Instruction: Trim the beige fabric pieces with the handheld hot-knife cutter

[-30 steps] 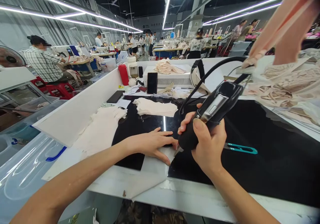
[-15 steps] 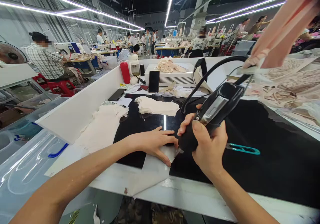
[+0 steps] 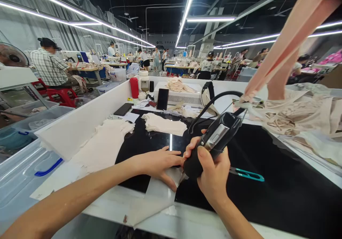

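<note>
My left hand (image 3: 160,164) lies on a pale fabric piece (image 3: 149,207), its fingers spread. This piece crosses the front edge of the black board, and its near end rests on the white table rim. My right hand (image 3: 213,176) is wrapped around a black corded hand tool (image 3: 217,135) with a metal strip on its side. The tool's rounded lower end is close beside my left fingertips, above the fabric; its contact point is hidden. To the right of my right hand lie teal-handled thread snips (image 3: 249,175).
Pale fabric stacks lie on the board (image 3: 164,124) and at its left (image 3: 103,144). Behind them are a phone (image 3: 162,99), a red bottle (image 3: 134,87) and a white box (image 3: 184,95). Pink fabric strips (image 3: 285,43) hold the tool's cord end. Beige fabric heaps (image 3: 304,114) lie right.
The view has tilted upward and shifted, so the table sits lower in it. Both hands and the tool keep nearly the same place over the fabric piece.
</note>
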Tool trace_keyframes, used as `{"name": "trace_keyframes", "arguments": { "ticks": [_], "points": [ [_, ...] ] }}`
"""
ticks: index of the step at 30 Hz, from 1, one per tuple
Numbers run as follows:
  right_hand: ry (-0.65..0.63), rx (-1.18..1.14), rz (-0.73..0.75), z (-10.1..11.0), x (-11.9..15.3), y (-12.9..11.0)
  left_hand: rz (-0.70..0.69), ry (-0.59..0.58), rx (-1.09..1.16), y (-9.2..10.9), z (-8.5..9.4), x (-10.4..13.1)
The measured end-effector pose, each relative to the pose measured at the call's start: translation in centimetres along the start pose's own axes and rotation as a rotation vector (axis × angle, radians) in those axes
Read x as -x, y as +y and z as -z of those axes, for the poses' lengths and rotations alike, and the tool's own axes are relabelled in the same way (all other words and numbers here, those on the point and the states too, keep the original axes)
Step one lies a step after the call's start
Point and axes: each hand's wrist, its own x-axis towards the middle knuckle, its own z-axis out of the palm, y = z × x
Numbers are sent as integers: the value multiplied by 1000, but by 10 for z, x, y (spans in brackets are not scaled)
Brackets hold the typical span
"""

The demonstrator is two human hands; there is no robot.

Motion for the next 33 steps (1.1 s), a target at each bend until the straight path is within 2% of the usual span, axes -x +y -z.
{"name": "trace_keyframes", "arguments": {
  "ticks": [4, 7, 9, 12, 16, 19, 22, 27, 29, 33],
  "points": [
    [24, 29, 24, 3, -2, -6, -58, 239, -162, 11, -12, 16],
    [37, 84, 40, 9, -5, -11, 12, 430, -317, 29, -29, 32],
    [35, 111, 42, 14, -7, -14, 31, 467, -441, 41, -42, 39],
    [24, 124, 35, 20, -11, -17, 27, 482, -560, 53, -58, 44],
    [16, 158, -2, 24, -13, -23, 78, 441, -620, 52, -67, 43],
    [28, 192, -42, 28, -12, -26, 68, 395, -577, 45, -62, 44],
    [29, 189, -65, 32, -12, -25, -37, 364, -541, 38, -52, 50],
    [43, 161, -73, 33, -12, -18, -184, 394, -416, 26, -41, 61],
    [43, 156, -67, 29, -12, -17, -172, 400, -355, 23, -40, 65],
    [59, 125, -57, 18, -10, -21, -32, 440, -306, 19, -37, 70]
  ]
}}
